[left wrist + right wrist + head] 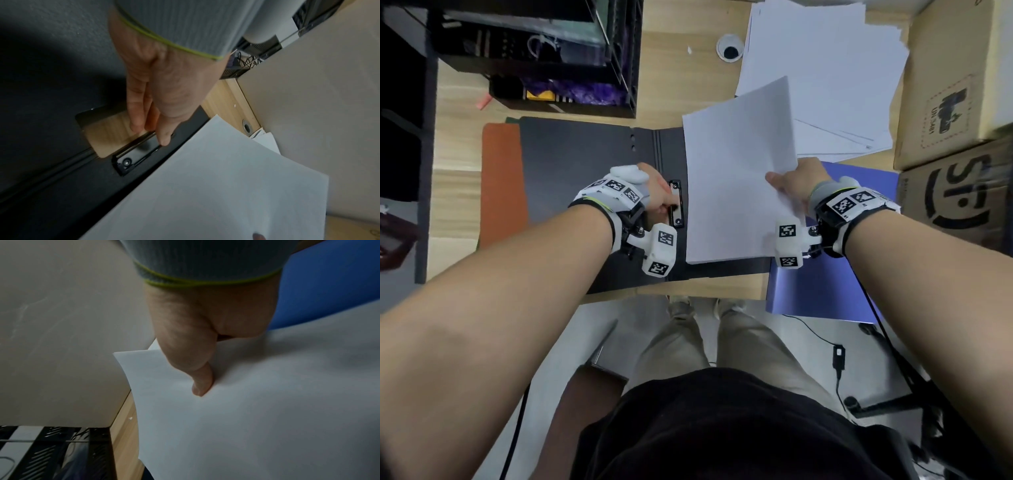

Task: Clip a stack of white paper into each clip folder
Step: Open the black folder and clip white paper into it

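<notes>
A black clip folder point(578, 164) lies open on the wooden desk. Its metal clip point(676, 219) sits by the spine, and in the left wrist view the clip point(133, 155) shows a shiny lever raised. My left hand point(661, 195) grips that lever, with the fingers point(139, 116) on it and the thumb on the black base. My right hand point(794, 185) pinches a stack of white paper point(736, 178) at its right edge, thumb point(201, 382) on top. The stack hangs tilted over the folder's right half, and its left edge point(185, 154) is close to the clip.
A blue folder point(822, 284) lies under my right wrist and an orange one point(500, 178) under the black folder's left side. Loose white sheets point(825, 51) spread at the back right. Cardboard boxes point(955, 85) stand at the right, and a black mesh organiser point(551, 51) at the back left.
</notes>
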The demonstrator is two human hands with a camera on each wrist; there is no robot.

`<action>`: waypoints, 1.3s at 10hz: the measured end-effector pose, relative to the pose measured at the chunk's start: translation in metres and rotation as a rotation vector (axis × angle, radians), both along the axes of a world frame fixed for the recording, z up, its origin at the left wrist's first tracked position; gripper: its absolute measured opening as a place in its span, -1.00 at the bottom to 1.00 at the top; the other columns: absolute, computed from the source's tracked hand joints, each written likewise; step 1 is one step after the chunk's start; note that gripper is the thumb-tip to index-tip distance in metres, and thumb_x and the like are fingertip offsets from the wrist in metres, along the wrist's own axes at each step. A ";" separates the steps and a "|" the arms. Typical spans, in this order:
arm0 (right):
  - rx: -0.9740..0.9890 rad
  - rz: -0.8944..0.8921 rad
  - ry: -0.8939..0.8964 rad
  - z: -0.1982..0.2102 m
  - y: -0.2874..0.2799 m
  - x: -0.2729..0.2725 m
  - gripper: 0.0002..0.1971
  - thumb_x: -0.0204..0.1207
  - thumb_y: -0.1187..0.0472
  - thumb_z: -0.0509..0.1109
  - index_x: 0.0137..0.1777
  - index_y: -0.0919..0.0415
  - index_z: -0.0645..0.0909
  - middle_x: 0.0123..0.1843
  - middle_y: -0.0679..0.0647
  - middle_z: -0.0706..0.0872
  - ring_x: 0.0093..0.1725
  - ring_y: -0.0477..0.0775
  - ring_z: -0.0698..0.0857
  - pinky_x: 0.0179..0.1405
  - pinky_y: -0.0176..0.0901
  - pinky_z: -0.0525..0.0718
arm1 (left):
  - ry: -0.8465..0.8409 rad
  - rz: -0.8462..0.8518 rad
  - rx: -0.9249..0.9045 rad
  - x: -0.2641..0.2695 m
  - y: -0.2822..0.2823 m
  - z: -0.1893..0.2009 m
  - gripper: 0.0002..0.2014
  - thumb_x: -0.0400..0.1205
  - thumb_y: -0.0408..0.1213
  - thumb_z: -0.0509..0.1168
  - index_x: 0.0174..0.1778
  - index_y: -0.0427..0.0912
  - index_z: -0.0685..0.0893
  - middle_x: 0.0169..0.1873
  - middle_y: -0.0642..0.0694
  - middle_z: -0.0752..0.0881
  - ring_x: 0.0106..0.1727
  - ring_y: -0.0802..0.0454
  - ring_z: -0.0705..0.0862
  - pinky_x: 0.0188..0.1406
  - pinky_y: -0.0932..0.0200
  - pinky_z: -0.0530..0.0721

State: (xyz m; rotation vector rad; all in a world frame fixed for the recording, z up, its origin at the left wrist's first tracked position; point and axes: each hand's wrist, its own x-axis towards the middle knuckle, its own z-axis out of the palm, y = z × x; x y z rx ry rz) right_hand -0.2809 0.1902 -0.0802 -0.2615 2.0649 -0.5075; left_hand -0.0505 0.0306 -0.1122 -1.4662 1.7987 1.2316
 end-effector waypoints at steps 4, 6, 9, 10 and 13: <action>0.031 0.019 0.012 -0.019 -0.001 0.006 -0.66 0.57 0.09 0.48 0.23 0.30 0.67 -0.10 0.14 0.72 -0.18 0.17 0.66 -0.10 -0.07 0.61 | -0.249 -0.220 -0.223 -0.028 0.023 -0.005 -0.54 0.59 0.11 0.35 -0.32 -0.19 0.38 -0.40 0.00 0.46 -0.47 0.04 0.42 -0.53 0.21 0.33; 0.039 0.012 -0.001 -0.025 -0.001 0.008 -0.67 0.59 0.09 0.46 0.26 0.27 0.65 -0.02 0.15 0.73 -0.09 0.18 0.68 0.04 -0.05 0.65 | -0.236 -0.209 -0.244 -0.030 0.024 -0.004 -0.60 0.52 -0.03 0.40 -0.42 -0.17 0.38 -0.52 -0.01 0.42 -0.53 0.07 0.38 -0.57 0.29 0.31; 0.079 0.053 -0.018 -0.030 0.003 0.007 -0.70 0.61 0.02 0.43 0.14 0.23 0.50 -0.07 0.11 0.65 -0.13 0.15 0.61 -0.05 -0.06 0.62 | -0.098 0.142 -0.121 -0.010 0.019 -0.032 -0.44 0.20 -0.02 0.49 0.09 -0.17 0.66 -0.03 -0.17 0.79 -0.06 -0.16 0.81 -0.02 -0.12 0.81; 0.116 0.102 -0.036 -0.033 0.002 0.008 -0.53 0.56 -0.11 0.45 0.22 0.25 0.50 0.01 0.12 0.68 -0.11 0.21 0.67 -0.27 -0.14 0.58 | -0.018 0.198 -0.054 -0.005 0.016 -0.023 -0.53 0.26 -0.18 0.51 0.09 -0.25 0.74 -0.14 -0.12 0.79 -0.22 -0.09 0.77 -0.05 -0.10 0.83; 0.165 0.091 -0.027 -0.038 -0.002 0.015 -0.26 0.48 -0.20 0.48 0.48 0.30 0.41 0.28 0.26 0.68 0.02 0.27 0.69 -0.02 0.08 0.71 | 0.086 0.314 0.046 0.007 0.009 -0.018 -0.87 0.37 -0.46 0.56 -0.21 -0.24 0.80 -0.10 -0.26 0.81 -0.11 -0.20 0.83 -0.01 -0.09 0.82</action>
